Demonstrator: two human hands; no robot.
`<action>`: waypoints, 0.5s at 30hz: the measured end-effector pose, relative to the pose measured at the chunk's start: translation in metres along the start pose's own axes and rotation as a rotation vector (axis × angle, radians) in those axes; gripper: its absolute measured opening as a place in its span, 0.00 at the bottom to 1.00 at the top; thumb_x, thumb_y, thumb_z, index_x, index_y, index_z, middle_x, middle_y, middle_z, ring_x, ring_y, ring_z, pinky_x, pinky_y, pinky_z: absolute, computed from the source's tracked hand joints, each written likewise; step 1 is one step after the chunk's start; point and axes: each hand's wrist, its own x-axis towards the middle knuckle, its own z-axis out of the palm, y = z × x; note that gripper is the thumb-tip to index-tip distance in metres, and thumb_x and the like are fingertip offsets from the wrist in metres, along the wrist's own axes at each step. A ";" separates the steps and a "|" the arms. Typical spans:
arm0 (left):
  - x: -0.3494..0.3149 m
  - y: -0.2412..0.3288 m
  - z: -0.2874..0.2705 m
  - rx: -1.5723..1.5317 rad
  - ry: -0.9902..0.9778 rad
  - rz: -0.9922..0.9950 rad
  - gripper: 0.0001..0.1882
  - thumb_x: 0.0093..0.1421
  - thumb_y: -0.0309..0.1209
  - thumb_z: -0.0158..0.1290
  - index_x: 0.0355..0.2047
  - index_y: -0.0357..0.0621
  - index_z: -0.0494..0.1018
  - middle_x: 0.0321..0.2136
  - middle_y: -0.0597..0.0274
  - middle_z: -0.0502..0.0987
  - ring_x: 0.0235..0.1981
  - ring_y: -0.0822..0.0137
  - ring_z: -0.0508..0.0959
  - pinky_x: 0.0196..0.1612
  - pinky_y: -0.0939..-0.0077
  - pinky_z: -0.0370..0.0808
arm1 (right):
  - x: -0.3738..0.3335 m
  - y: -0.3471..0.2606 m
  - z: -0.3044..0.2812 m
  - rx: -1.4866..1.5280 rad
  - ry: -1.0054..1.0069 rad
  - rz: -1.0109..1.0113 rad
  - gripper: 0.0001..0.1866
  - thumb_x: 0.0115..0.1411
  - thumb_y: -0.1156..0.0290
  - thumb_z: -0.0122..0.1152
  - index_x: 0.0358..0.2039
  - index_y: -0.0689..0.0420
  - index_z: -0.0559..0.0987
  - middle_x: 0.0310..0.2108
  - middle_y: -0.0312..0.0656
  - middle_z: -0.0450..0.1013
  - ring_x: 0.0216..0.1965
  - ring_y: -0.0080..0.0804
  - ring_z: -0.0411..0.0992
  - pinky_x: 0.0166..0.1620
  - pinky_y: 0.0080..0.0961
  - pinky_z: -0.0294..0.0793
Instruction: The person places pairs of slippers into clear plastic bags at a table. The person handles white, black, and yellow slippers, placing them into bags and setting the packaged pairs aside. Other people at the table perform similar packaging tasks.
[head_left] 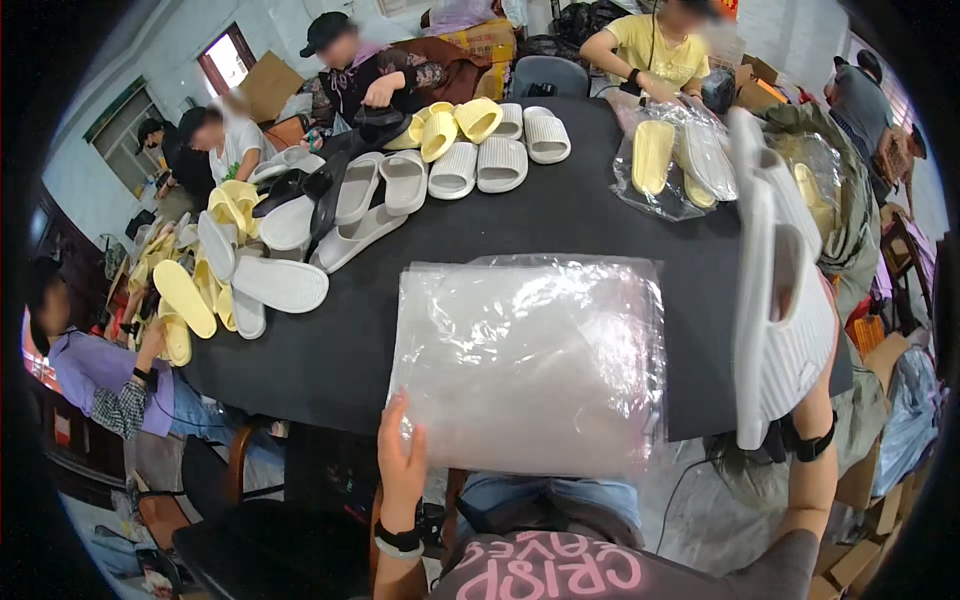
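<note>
A stack of clear plastic bags (pixel 525 365) lies flat in front of me, its near part reaching past the table edge. My left hand (pixel 400 455) is at the stack's near left edge, thumb over the plastic and fingers closed along its side. At the right, a pair of light grey ridged slide slippers (pixel 795 340) is raised close to the camera, soles pressed upright. My right hand (pixel 826 370) holds them from the right side; its fingers are mostly hidden behind the slippers.
Pairs of grey slippers (pixel 385 185), yellow slippers (pixel 440 130) and black ones line the black table's (pixel 560 220) far left. Bagged yellow slippers (pixel 654 158) lie at the far right. Several people sit around, one in yellow (pixel 660 45) handling bags. A chair (pixel 240 460) stands near left.
</note>
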 end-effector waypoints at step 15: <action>0.009 0.023 -0.019 0.458 -0.079 0.082 0.32 0.55 0.35 0.60 0.61 0.43 0.67 0.68 0.40 0.54 0.69 0.42 0.52 0.70 0.43 0.45 | -0.048 -0.020 0.224 -0.301 -0.757 -0.303 0.27 0.56 0.72 0.62 0.57 0.61 0.69 0.49 0.46 0.72 0.47 0.45 0.74 0.46 0.38 0.76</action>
